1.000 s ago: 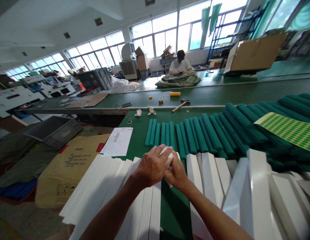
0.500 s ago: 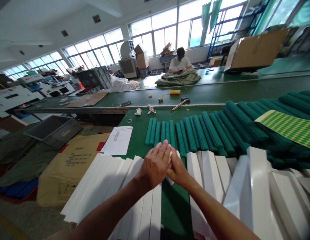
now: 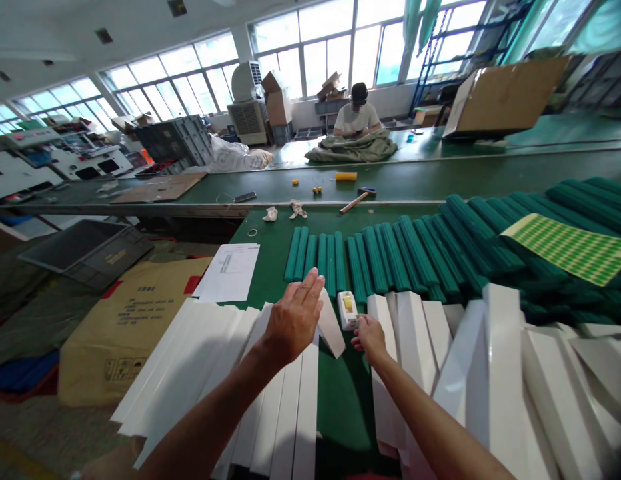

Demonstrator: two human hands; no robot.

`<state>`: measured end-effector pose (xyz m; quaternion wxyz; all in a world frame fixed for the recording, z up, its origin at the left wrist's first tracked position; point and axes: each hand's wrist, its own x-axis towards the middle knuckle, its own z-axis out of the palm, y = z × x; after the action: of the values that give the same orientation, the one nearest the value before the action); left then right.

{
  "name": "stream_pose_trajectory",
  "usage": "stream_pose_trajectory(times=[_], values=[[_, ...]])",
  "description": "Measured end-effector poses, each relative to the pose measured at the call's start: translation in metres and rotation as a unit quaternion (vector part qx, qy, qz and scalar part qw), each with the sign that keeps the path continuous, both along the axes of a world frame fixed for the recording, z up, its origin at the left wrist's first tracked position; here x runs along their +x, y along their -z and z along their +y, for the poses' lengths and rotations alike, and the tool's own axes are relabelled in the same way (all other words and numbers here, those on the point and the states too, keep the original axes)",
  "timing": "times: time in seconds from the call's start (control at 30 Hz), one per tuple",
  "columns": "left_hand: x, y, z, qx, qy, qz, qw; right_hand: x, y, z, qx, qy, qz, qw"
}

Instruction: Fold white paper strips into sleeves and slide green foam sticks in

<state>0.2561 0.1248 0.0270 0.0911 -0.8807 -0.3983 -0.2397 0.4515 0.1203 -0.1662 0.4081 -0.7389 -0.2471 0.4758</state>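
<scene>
Fingers stretched out, my left hand (image 3: 296,319) is beside a slim white carton (image 3: 332,327), at its left side. That carton leans at an angle over the green tabletop, and part of it is hidden behind the hand. My right hand (image 3: 370,337) has its fingers curled and pinched together at the near right end of a small white tape dispenser (image 3: 347,311) with a yellow core. What lies between those fingertips is too small to make out. Long flat white cartons (image 3: 275,400) lie under my left forearm, and more white cartons (image 3: 415,340) are piled by my right arm.
Dark green ribbed rolls (image 3: 390,257) lie in a row beyond my hands, with a green-dotted sticker sheet (image 3: 570,247) on top. A paper sheet (image 3: 227,272), a hammer (image 3: 357,200) and a yellow cylinder (image 3: 345,177) rest farther off. A person (image 3: 359,117) sits across the tables.
My hands were pressed together over something white; now they are apart. The left moved slightly left, the right came down and right, leaving the carton and tape dispenser in view between them.
</scene>
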Motion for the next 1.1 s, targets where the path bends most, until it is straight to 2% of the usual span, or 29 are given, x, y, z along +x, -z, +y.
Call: stream_pose_trajectory(times=[0.23,0.5,0.83,1.1], values=[[0.005,0.001,-0.012,-0.005,0.024,-0.016,1.000,-0.008,0.007,0.014,-0.011,0.054,0.090,0.994],[0.007,0.000,-0.011,-0.003,0.028,-0.017,0.999,-0.005,0.005,0.029,-0.077,0.082,0.176,0.978],[-0.002,0.001,-0.009,-0.003,0.017,-0.026,1.000,-0.012,0.021,-0.001,0.083,0.121,0.233,0.961],[-0.001,0.003,-0.006,-0.020,0.016,-0.040,0.999,-0.015,0.035,-0.006,0.117,0.108,0.214,0.964]])
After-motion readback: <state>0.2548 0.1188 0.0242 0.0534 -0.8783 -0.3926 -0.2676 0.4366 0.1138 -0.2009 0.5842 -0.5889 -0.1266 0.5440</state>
